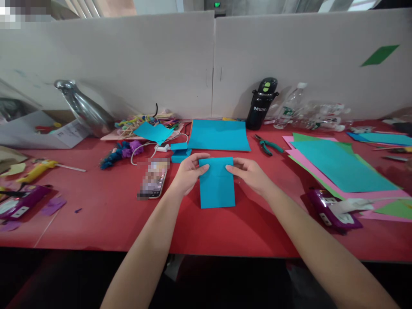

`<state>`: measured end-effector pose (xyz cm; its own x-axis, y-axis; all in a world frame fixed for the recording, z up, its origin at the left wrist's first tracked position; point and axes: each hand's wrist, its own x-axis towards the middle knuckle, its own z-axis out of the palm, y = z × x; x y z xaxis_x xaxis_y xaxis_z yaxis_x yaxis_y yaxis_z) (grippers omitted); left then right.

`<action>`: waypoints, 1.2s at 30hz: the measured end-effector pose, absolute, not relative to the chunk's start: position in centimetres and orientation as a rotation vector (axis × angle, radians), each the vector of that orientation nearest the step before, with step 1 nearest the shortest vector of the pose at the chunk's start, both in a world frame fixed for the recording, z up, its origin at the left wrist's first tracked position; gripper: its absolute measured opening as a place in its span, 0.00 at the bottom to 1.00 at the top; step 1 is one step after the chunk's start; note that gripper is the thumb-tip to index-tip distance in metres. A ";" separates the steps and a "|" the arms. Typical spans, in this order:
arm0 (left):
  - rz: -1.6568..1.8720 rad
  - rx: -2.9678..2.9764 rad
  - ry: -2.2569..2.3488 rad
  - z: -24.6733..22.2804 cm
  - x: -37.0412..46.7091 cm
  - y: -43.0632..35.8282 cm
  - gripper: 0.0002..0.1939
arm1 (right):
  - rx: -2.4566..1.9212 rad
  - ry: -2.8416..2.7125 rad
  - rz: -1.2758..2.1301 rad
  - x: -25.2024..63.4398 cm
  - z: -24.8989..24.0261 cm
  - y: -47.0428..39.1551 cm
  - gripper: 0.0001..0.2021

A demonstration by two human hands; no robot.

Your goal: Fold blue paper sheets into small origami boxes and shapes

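Note:
Between my two hands is a blue sheet of paper [217, 189], held up by its top corners above the red table [122, 231]. My left hand [190, 171] pinches the top left corner, thumb in front and fingers behind. The top right corner is pinched the same way by my right hand [246, 171]. Just behind my left hand stands a small folded blue paper piece [180, 153]. Farther back lies a larger blue sheet [219, 135]. A phone [154, 178] rests to the left of my left hand.
Pliers [268, 145] and a stack of coloured paper [344, 165] lie to the right, near a purple power strip [334, 210]. A black bottle [262, 105] and a plastic bottle [289, 107] stand at the back. A yellow glue gun [37, 170] and a steel jug [85, 109] are left.

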<state>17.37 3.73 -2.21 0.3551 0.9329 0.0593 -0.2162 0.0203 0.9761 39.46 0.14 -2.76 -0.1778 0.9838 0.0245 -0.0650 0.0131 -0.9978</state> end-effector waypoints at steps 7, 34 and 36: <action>0.976 1.175 0.830 -2.1 17.4 3.5 0.23 | -1.055 -1.219 1.283 39.2 -2.7 0.2 0.14; 0.984 1.321 1.033 -2.6 17.9 3.7 0.18 | -1.347 -1.403 1.164 44.1 -1.3 0.9 0.15; 0.970 1.312 0.992 -2.6 18.1 3.4 0.18 | -1.278 -1.236 1.262 43.3 -1.2 0.8 0.17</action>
